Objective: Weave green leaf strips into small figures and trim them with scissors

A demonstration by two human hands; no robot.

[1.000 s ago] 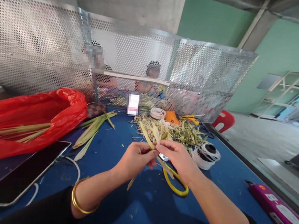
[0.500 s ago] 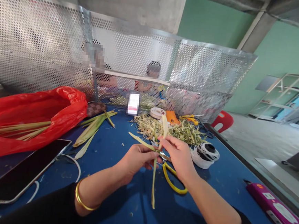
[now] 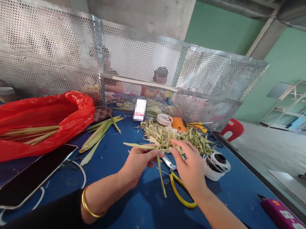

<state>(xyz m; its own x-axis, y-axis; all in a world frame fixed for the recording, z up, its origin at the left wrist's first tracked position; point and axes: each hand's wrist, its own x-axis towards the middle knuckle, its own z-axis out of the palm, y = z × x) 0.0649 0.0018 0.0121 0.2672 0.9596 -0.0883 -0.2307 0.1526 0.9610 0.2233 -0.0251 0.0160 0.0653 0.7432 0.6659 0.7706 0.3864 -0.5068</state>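
Pale green leaf strips (image 3: pixel 161 175) cross at a knot in front of me, one end pointing left and one hanging down toward me. My left hand (image 3: pixel 140 163) pinches them near the crossing. Around the strip that points right, my right hand (image 3: pixel 188 163) has its thumb and fingertips closed. Below the hands lie scissors with yellow handles (image 3: pixel 181 194), their blades partly under the strips. A pile of dried leaf scraps (image 3: pixel 198 141) sits just behind.
On the left are a red plastic bag (image 3: pixel 76 112) with stalks, loose husk leaves (image 3: pixel 97 134) and a tablet (image 3: pixel 31 175) with a white cable. A string spool (image 3: pixel 216 165) and purple power strip (image 3: pixel 285 220) lie right. Behind a perforated metal screen (image 3: pixel 142 53), people sit.
The upright strip has come down, and my right hand has shifted slightly right. The hanging strip now slants to the right. The whole view has moved a little.
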